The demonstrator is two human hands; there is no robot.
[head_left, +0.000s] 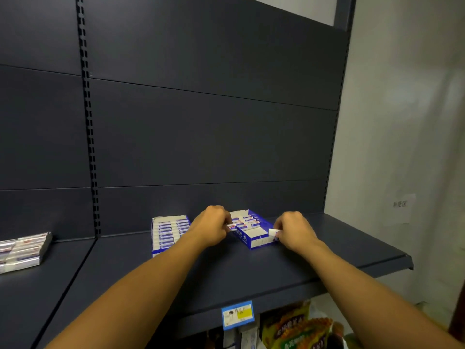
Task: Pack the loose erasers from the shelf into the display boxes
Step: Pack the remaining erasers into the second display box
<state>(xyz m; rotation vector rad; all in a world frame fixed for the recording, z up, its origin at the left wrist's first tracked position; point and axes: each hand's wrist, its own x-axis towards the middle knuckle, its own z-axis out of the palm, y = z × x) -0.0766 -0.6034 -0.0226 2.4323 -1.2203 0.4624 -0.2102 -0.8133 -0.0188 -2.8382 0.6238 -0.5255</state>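
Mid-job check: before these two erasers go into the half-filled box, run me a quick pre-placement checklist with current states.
1. Left hand grips an eraser: ok.
2. Right hand pinches a second eraser: ok.
3. Half-filled box has free space at its near end: ok.
4. Left box looks full: ok.
5. Loose erasers remaining on the shelf: cannot tell.
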